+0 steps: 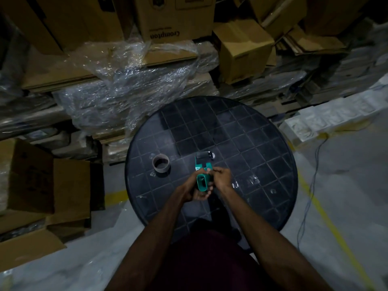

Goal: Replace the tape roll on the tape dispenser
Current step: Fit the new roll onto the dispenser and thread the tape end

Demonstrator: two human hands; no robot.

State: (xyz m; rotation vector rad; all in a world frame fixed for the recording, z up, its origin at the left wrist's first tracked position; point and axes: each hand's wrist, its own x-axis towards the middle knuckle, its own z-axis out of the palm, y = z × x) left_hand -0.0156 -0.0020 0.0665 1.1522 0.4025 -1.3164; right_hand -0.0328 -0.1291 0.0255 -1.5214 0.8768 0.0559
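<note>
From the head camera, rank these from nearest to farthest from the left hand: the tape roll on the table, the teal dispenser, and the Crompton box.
1. Teal tape dispenser: gripped in the left hand itself, over the round table.
2. Tape roll: on the table, to the hand's left and slightly ahead.
3. Crompton box: in the stack far beyond the table.

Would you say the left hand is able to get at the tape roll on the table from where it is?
Probably yes: the tape roll stands in the open, left of the left hand, nothing between. But that hand is holding the dispenser and must let go first.

dim, murky, wide-angle edge warping
</note>
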